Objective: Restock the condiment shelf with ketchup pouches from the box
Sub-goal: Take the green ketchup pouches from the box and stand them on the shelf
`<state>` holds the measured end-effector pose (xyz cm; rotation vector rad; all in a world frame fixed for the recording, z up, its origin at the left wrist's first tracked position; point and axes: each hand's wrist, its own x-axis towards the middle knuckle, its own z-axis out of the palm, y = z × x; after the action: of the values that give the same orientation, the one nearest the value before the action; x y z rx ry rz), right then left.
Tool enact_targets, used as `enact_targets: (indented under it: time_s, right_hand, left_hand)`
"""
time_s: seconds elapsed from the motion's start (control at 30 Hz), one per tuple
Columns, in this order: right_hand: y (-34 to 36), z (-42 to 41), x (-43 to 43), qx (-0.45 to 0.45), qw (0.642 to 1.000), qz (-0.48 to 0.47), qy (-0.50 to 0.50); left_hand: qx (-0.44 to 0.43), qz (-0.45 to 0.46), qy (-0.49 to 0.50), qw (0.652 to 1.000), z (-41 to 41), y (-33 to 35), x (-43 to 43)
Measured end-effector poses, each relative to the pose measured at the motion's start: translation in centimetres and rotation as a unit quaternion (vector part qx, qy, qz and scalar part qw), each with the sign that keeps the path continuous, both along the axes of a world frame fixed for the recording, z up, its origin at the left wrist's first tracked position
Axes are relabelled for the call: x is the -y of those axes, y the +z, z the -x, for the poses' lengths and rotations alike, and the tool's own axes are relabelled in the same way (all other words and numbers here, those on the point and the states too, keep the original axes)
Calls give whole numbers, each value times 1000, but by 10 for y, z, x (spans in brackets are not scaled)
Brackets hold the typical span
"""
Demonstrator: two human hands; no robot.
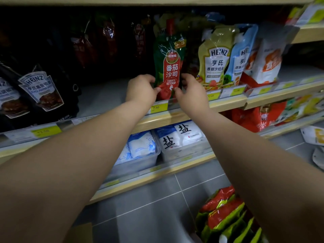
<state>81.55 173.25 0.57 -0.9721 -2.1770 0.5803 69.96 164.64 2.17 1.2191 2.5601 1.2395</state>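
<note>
Head view: at frame centre, the tall red-and-green plastic ketchup pouch (171,67) stands upright at the front of the wood-edged store shelf (228,103). The left hand (140,90) and right hand (192,95) pinch its 2 lower sides with curled fingers. More red-and-green pouches (226,216) lie at lower right.

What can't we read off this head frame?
- Head view: base of the ketchup pouch is covered by the left hand and right hand; whether it stands on the shelf is unclear.
- Head view: dark pouches at the shelf back, too dim to read.
- Head view: red-green pouches lower right, cut by the frame edge and right forearm; no box shows.
- Head view: yellow price tag, blurred.
</note>
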Motion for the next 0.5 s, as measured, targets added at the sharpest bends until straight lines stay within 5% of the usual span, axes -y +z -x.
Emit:
enact_targets:
  time_s: [0.17,0.5]
  right_hand:
    - [-7,-7,0,24,998,-64,-13]
    - [2,0,-20,101,995,-21,-10]
  left_hand:
    - [4,14,4,1000,-4,4,-16]
    - [-21,82,21,996,-2,17,-59]
